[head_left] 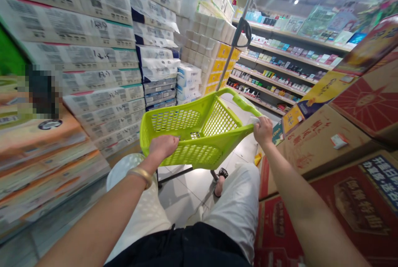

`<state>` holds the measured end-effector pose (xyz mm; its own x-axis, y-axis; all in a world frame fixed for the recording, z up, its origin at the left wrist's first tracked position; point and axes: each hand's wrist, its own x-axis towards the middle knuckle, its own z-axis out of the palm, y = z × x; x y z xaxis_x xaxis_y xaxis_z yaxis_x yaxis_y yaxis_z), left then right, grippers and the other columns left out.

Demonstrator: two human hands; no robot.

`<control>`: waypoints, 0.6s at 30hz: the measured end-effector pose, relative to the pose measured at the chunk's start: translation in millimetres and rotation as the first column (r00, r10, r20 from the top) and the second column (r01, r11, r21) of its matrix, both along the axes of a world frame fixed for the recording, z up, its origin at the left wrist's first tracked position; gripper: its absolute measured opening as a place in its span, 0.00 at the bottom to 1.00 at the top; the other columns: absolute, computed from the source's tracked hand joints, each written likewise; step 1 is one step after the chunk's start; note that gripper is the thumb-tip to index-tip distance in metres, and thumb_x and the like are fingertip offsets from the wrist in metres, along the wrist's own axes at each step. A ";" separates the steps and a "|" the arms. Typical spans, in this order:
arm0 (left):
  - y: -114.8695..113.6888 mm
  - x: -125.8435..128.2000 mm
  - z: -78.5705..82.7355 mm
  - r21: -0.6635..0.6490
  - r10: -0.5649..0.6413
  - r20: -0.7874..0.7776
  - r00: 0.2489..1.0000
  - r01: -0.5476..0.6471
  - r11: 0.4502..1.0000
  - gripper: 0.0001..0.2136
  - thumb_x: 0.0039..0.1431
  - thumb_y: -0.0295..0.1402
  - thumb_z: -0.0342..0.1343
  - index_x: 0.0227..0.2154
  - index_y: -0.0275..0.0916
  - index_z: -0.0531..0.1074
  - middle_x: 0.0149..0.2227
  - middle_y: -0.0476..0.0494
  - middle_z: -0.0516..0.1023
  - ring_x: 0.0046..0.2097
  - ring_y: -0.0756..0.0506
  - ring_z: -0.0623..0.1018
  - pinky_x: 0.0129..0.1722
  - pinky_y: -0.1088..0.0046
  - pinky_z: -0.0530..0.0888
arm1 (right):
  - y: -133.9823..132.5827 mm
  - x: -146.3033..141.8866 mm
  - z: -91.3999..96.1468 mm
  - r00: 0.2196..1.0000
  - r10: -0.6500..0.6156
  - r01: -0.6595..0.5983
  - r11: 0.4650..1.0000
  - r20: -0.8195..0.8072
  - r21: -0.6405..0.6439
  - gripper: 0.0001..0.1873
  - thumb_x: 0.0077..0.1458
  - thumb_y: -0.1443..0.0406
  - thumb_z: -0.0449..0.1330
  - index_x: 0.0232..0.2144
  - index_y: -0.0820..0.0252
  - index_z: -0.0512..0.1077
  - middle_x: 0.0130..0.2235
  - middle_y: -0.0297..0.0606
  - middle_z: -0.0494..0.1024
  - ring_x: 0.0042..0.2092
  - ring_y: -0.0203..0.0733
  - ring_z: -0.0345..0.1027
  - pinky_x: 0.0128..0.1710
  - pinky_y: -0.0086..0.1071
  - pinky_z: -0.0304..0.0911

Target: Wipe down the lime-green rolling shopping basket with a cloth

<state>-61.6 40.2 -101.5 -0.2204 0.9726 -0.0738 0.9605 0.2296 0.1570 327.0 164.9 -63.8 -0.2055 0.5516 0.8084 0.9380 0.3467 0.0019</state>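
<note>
A lime-green plastic shopping basket (199, 128) on wheels stands tilted in front of me, and nothing lies in it. My left hand (163, 146) grips its near rim, fingers curled over the edge; a gold bangle (141, 174) sits on that wrist. My right hand (263, 131) is closed on the basket's right rim and also pinches a small white piece of cloth or paper (255, 120). A grey metal pull handle (239, 30) rises from the basket's far side. My legs in white trousers (236, 209) show below.
Tall stacks of tissue and paper packs (93, 64) line the left of the aisle. Red and brown cardboard cartons (342, 167) are piled close on the right. Shelves of small goods (280, 72) stand ahead. A white plastic stool (124, 167) is by my left knee.
</note>
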 end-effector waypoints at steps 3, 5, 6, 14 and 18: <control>-0.7 0.1 0.2 -0.001 0.013 0.000 1.000 -0.013 1.000 0.28 0.60 0.42 0.33 0.38 0.38 0.80 0.44 0.34 0.80 0.47 0.36 0.78 0.41 0.64 0.72 | 0.0 -27.6 -14.6 0.965 -0.092 0.114 0.990 -0.244 0.078 0.13 0.50 0.69 0.47 0.34 0.59 0.70 0.33 0.46 0.71 0.40 0.53 0.62 0.45 0.46 0.57; -1.9 -1.4 -0.2 0.000 0.017 0.004 1.000 -0.017 1.000 0.28 0.60 0.42 0.34 0.38 0.38 0.80 0.44 0.34 0.80 0.46 0.36 0.78 0.41 0.64 0.72 | -4.8 -41.7 -21.0 0.946 -0.068 0.099 0.992 -0.316 0.081 0.14 0.50 0.68 0.47 0.36 0.59 0.70 0.34 0.47 0.70 0.42 0.55 0.61 0.47 0.49 0.55; -2.7 -2.3 -0.5 0.001 0.019 0.006 1.000 -0.019 1.000 0.28 0.60 0.42 0.34 0.38 0.38 0.80 0.44 0.34 0.80 0.46 0.35 0.78 0.41 0.63 0.72 | -8.8 -47.9 -23.8 0.943 -0.051 0.076 0.995 -0.330 0.064 0.15 0.51 0.68 0.47 0.37 0.59 0.70 0.35 0.47 0.70 0.43 0.56 0.61 0.49 0.51 0.54; -11.4 -2.5 -0.3 0.003 -0.012 0.002 1.000 0.012 1.000 0.27 0.60 0.42 0.34 0.37 0.39 0.80 0.43 0.35 0.81 0.46 0.36 0.78 0.42 0.64 0.72 | -66.3 -127.9 -61.9 0.973 0.082 -0.094 0.995 -0.217 -0.044 0.14 0.56 0.67 0.47 0.41 0.59 0.68 0.40 0.48 0.69 0.48 0.54 0.59 0.56 0.51 0.50; -14.0 -1.1 0.5 -0.001 -0.019 -0.012 1.000 0.019 1.000 0.27 0.60 0.41 0.33 0.36 0.39 0.80 0.42 0.35 0.81 0.45 0.36 0.79 0.41 0.63 0.72 | -93.6 -187.9 -84.2 0.954 0.171 -0.195 0.978 -0.246 -0.079 0.12 0.56 0.69 0.48 0.41 0.58 0.67 0.39 0.45 0.69 0.47 0.51 0.59 0.57 0.49 0.50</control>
<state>-62.7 26.2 -101.0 -0.2030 0.9765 -0.0722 0.9664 0.2117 0.1455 139.1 71.3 -148.0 -0.1202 0.6041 0.7878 0.8275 0.4993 -0.2567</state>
